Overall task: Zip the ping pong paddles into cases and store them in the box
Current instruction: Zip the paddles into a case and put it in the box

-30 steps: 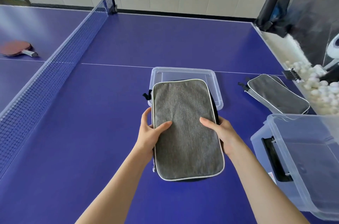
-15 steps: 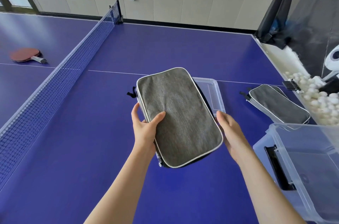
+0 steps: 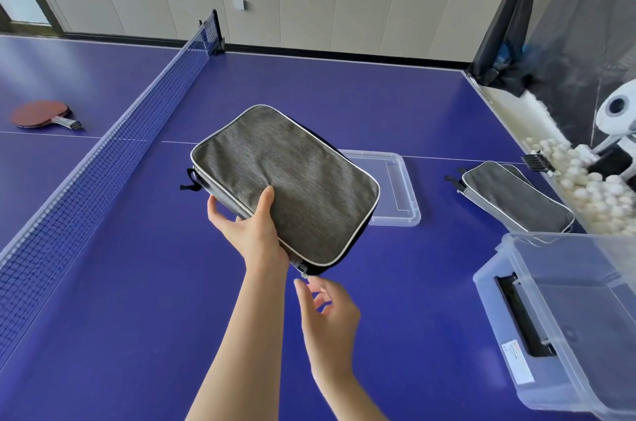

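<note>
My left hand (image 3: 253, 231) grips the near left edge of a grey paddle case (image 3: 292, 179) with white piping, holding it tilted above the blue table. Its zipper pull (image 3: 303, 269) hangs at the near corner. My right hand (image 3: 328, 312) is just below that pull, fingers apart and holding nothing. A second grey case (image 3: 512, 200) lies flat at the right. The clear plastic box (image 3: 564, 317) stands at the near right. A red paddle (image 3: 43, 114) lies beyond the net at the far left.
The box's clear lid (image 3: 395, 186) lies on the table behind the held case. The net (image 3: 103, 152) runs along the left. A trough of white balls (image 3: 599, 186) and a ball machine (image 3: 616, 124) line the right edge of the table.
The case has been lifted and turned with its far end to the left. My right hand let go of its right edge and moved under the near corner by the zipper pull.
</note>
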Demonstrator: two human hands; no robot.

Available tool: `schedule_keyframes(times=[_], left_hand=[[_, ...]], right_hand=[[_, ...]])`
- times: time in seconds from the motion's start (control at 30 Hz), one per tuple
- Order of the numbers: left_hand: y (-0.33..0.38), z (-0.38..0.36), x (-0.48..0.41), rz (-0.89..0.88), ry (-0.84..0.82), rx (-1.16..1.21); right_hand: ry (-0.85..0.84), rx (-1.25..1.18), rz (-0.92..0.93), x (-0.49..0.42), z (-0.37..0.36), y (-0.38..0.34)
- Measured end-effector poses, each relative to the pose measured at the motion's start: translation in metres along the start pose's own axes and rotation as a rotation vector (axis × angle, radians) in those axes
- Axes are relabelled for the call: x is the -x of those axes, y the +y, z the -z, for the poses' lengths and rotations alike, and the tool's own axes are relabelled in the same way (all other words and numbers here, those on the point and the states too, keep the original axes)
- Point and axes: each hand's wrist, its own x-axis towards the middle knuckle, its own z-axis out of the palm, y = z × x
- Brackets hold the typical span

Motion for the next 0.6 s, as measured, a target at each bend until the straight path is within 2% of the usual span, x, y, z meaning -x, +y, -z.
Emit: schedule_keyframes(times=[0.13,0.27,0.47,0.6], left_hand=[[0.001,-0.002,0.0,-0.005,0.042,0.026],[0.002,-0.001,0.0,-0.014,0.069,0.045],[0.009,-0.002,0.002,-0.009,0.06,0.072],[0.016,-0.002,0.003,-0.009,0.056,0.067]], right_hand=[[0.076,0.016,-0.046,0.0,-0.012,-0.009],[0.135,0.093,0.029,-0.001,-0.016,-0.014],[0.149,0.339,0.401,-0.007,-0.007,-0.007],[0.151,0.394,0.561,-0.015,0.007,-0.002]])
